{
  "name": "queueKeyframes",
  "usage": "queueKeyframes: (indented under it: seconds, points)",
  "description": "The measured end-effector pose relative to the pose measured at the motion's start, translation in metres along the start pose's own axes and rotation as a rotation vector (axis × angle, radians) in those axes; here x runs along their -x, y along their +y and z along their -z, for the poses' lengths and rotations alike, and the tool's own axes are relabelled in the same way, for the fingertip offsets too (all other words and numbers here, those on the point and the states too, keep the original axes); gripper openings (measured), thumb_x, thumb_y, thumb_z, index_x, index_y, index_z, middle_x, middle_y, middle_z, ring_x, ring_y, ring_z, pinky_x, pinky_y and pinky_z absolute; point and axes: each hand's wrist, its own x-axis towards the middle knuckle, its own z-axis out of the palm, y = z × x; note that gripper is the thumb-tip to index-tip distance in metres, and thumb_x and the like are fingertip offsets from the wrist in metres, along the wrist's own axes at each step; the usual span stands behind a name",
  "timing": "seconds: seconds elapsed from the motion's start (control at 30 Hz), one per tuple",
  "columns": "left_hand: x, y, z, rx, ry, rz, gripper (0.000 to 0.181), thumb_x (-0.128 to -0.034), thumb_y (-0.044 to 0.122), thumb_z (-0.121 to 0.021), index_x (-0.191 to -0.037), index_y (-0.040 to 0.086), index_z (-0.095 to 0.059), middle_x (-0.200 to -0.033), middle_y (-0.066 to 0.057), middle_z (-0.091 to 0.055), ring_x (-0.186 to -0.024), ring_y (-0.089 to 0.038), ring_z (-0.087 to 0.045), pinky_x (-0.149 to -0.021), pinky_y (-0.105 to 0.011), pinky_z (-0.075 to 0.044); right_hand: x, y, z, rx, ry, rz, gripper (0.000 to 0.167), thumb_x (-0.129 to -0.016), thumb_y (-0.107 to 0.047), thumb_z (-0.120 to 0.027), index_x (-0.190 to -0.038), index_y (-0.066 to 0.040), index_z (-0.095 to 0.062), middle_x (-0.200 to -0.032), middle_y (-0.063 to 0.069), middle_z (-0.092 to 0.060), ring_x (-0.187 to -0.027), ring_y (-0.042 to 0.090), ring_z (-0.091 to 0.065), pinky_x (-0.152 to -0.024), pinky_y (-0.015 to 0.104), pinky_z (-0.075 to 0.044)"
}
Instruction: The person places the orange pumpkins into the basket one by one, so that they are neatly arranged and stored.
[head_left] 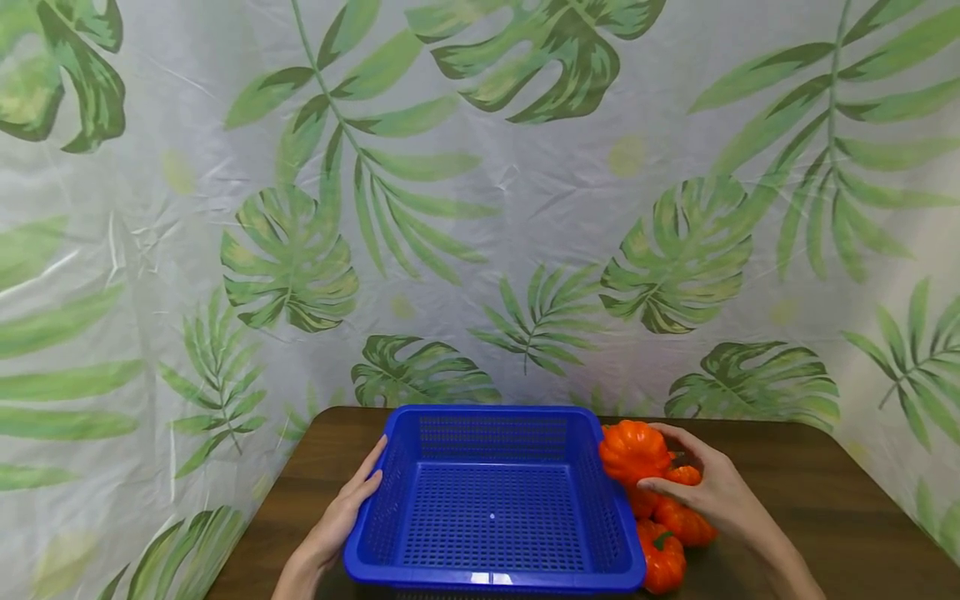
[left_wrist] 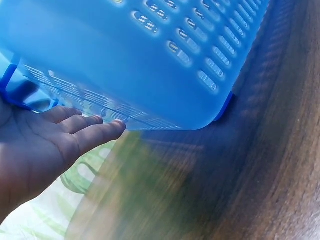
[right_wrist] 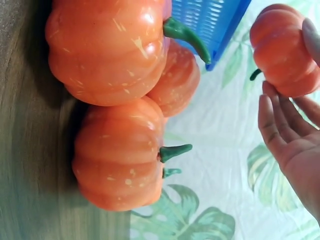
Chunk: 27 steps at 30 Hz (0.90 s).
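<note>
Gripping a pumpkin (head_left: 634, 451), your right hand (head_left: 711, 485) flanks the basket (head_left: 420, 576); your left hand (head_left: 342, 512), fingers straight, touches its left side.

A pale grey-white, plastic-looking sheet (head_left: 540, 200) hangs behind the table (head_left: 832, 492) and shows past its left and right edges as well. Its print mixes split monstera leaves (head_left: 288, 258) and long green palm fronds (head_left: 832, 142) with faint yellowish spots (head_left: 626, 157). Fine creases and wrinkles run across it, catching a soft sheen from diffuse light. The tabletop is dark brown with visible wood grain, and its far corners are rounded.
</note>
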Motion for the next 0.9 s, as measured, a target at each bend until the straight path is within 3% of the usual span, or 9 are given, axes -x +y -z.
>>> queueKeyframes:
  seconds: [0.13,0.37,0.57,0.7,0.9]
  points:
    - [0.0001,-0.0004,0.0004,-0.007,-0.008,-0.004,0.063,-0.1152,0.038,-0.025,-0.168,0.025,0.008,-0.175,-0.016,0.006,-0.152,-0.035,-0.025,-0.106,-0.030,-0.047,0.0007,0.0004,0.0020,-0.027,-0.002,0.023,0.065,-0.087,-0.018,-0.085,-0.145,-0.014,-0.056,-0.115,-0.006,-0.066,-0.090,0.001,-0.064,-0.074,0.026,-0.056]
    - [0.0001,-0.0010,0.0008,-0.005,-0.014,-0.012,0.063,-0.1154,0.038,-0.025,-0.168,0.025,0.008,-0.175,-0.016,0.007,-0.153,-0.037,-0.022,-0.106,-0.030,-0.046,0.0005,0.0009,0.0052,-0.239,-0.101,-0.078,0.067,-0.100,-0.016,-0.070,-0.159,-0.016,-0.039,-0.124,-0.024,-0.054,-0.094,0.006,-0.071,-0.063,0.039,-0.060]
    - [0.0002,-0.0009,0.0014,-0.014,-0.014,-0.012,0.063,-0.1153,0.038,-0.025,-0.168,0.025,0.008,-0.175,-0.016,0.005,-0.148,-0.027,-0.032,-0.106,-0.031,-0.047,-0.0028,0.0056,0.0047,-0.400,-0.168,-0.025,0.068,-0.105,-0.007,-0.059,-0.164,-0.016,-0.027,-0.128,-0.023,-0.058,-0.100,0.009,-0.075,-0.061,0.047,-0.061]
    - [0.0000,-0.0003,0.0011,-0.015,-0.011,-0.011,0.064,-0.1152,0.038,-0.026,-0.168,0.025,0.008,-0.175,-0.016,0.005,-0.148,-0.026,-0.033,-0.106,-0.031,-0.047,-0.0036,0.0067,0.0066,-0.471,-0.203,-0.041,0.070,-0.106,-0.006,-0.057,-0.166,-0.018,-0.022,-0.133,-0.018,-0.057,-0.105,0.013,-0.074,-0.065,0.052,-0.061]
    - [0.0000,-0.0009,0.0018,-0.011,-0.019,-0.012,0.064,-0.1152,0.038,-0.025,-0.167,0.025,0.009,-0.175,-0.016,0.006,-0.146,-0.021,-0.037,-0.106,-0.032,-0.047,-0.0048,0.0055,0.0070,-0.491,-0.199,-0.128,0.062,-0.106,-0.013,-0.060,-0.157,0.000,-0.027,-0.133,-0.027,-0.051,-0.109,-0.004,-0.067,-0.072,0.050,-0.062]
